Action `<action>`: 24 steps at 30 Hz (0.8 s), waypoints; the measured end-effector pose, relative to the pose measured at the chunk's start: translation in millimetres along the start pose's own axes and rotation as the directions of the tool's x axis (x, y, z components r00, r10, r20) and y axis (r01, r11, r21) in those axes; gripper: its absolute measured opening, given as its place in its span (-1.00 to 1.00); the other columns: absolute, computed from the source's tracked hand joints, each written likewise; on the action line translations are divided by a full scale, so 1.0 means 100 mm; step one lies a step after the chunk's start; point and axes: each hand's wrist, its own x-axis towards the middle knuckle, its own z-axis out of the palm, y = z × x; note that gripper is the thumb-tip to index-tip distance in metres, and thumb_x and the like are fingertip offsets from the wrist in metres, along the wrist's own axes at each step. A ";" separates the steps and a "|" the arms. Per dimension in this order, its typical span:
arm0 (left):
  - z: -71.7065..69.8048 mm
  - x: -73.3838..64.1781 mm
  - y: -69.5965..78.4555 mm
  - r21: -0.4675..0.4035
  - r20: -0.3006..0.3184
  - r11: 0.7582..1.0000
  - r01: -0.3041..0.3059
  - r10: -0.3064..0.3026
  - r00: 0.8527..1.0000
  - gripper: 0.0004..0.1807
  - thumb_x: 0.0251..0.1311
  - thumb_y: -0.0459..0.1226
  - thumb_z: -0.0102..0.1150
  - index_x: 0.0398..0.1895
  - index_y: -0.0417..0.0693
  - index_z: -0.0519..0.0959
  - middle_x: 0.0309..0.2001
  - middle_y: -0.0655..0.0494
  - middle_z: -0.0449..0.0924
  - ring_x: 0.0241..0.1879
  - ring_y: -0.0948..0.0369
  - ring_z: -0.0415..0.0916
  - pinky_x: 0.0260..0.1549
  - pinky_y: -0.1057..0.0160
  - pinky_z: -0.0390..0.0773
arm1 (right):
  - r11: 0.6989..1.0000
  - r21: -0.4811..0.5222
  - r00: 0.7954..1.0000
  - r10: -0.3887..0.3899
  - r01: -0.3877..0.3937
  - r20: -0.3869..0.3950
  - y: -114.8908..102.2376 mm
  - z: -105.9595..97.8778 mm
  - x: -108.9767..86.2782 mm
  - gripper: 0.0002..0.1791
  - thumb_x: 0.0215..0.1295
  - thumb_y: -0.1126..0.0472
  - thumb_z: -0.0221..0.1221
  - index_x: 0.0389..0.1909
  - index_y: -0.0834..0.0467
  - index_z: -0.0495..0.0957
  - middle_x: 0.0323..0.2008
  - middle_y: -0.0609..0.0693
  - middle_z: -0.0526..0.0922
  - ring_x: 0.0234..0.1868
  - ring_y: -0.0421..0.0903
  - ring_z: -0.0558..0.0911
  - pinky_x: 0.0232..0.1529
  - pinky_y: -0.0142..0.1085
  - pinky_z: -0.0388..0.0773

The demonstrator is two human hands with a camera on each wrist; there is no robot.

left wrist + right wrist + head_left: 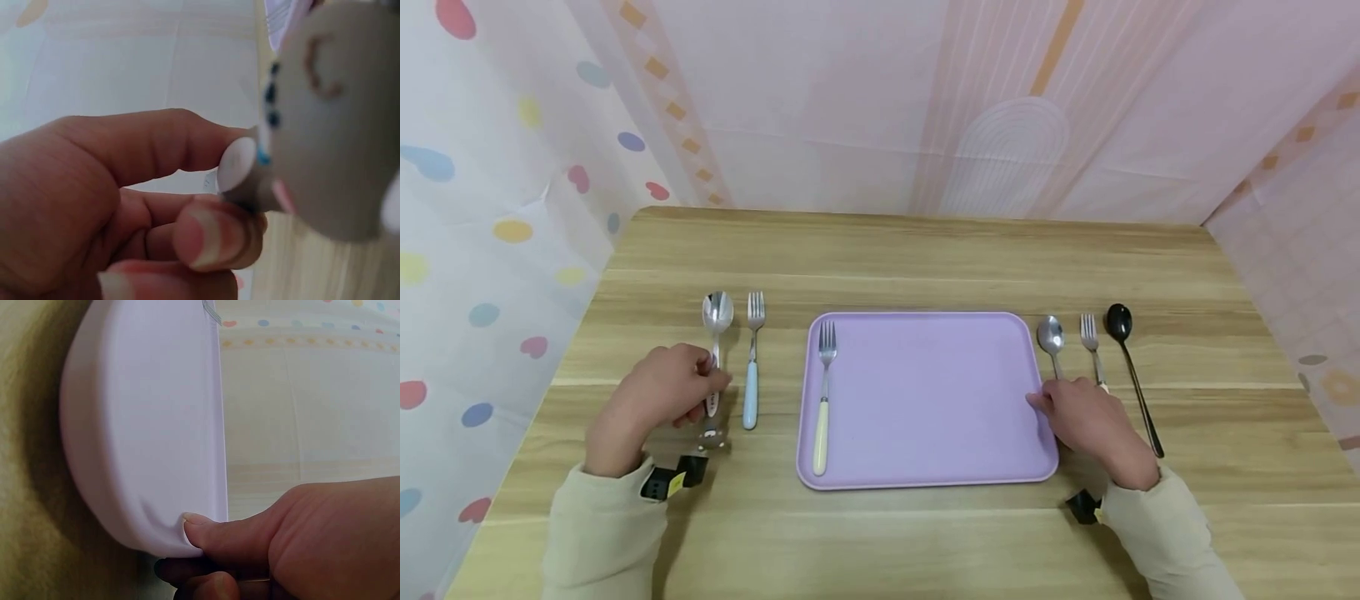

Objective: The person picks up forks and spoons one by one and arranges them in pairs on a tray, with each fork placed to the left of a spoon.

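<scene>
My left hand (666,387) grips the handle of a silver spoon (718,311) on the left, its bowl pointing away from me. At the near end of that handle is a grey animal-head figure (337,125), large in the left wrist view, with thumb and fingers curled just beside it. My right hand (1093,417) pinches the right rim of a lilac tray (932,400). In the right wrist view the thumb (206,531) presses inside the rim while the other fingers are outside it. A fork with a cream handle (822,437) lies in the tray's left side.
A blue-handled fork (751,392) lies between the left hand and the tray. Right of the tray are a silver spoon (1051,333), a small fork (1089,333) and a long black spoon (1120,323). Patterned curtains (850,108) hang behind the wooden table (925,258).
</scene>
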 end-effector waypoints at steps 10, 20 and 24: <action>0.14 0.10 0.27 -0.055 -0.061 0.998 -0.017 0.014 0.998 -0.67 0.25 -0.16 0.10 -0.65 -0.09 0.46 -0.79 0.17 0.43 -0.77 0.23 0.42 -0.61 0.21 0.38 | 1.000 0.002 1.000 0.001 -0.001 -0.010 0.02 0.01 0.00 -0.74 0.39 0.12 0.08 -0.45 0.17 0.54 -0.65 -0.03 0.40 -0.59 -0.07 0.42 -0.56 -0.22 0.33; 0.35 0.13 0.54 -0.099 -0.074 0.993 -0.056 0.049 0.996 -0.69 0.25 -0.18 0.13 -0.63 -0.10 0.44 -0.78 0.12 0.45 -0.79 0.23 0.39 -0.69 0.23 0.39 | 1.000 -0.003 1.000 0.010 -0.010 -0.005 0.01 0.00 0.00 -0.74 0.39 0.11 0.07 -0.45 0.17 0.54 -0.64 -0.02 0.41 -0.56 -0.05 0.43 -0.54 -0.19 0.35; 0.43 0.16 0.63 -0.098 -0.080 0.994 -0.055 0.047 0.996 -0.70 0.23 -0.20 0.16 -0.63 -0.11 0.44 -0.78 0.11 0.43 -0.80 0.23 0.38 -0.73 0.24 0.36 | 1.000 -0.001 1.000 0.017 -0.017 -0.001 -0.01 0.01 0.01 -0.74 0.40 0.10 0.06 -0.41 0.17 0.55 -0.61 -0.02 0.43 -0.54 -0.04 0.44 -0.54 -0.16 0.36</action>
